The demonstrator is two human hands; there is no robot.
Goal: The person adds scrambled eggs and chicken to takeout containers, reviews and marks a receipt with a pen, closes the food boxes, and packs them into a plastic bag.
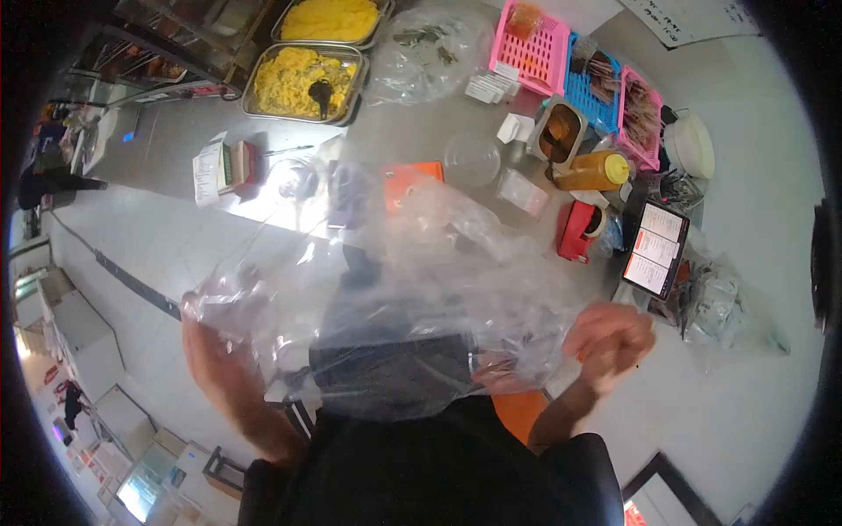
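A large clear plastic bag [395, 289] is stretched out in front of my body, between my two hands. My left hand [215, 337] is closed on the bag's left side, with the film bunched around its fingers. At the bag's right edge my right hand [610, 337] is closed on the film, its fingers curled and slightly blurred. Through the bag show a dark shape below and an orange item [421, 175] on the steel counter [368, 131].
Two trays of yellow food, the nearer one [285, 83], stand at the back left. To the right are pink and blue baskets [531, 53], a yellow sauce bottle [596, 172], a metal container [559, 131] and a tablet [655, 249]. A round clear tub [472, 159] sits mid-counter.
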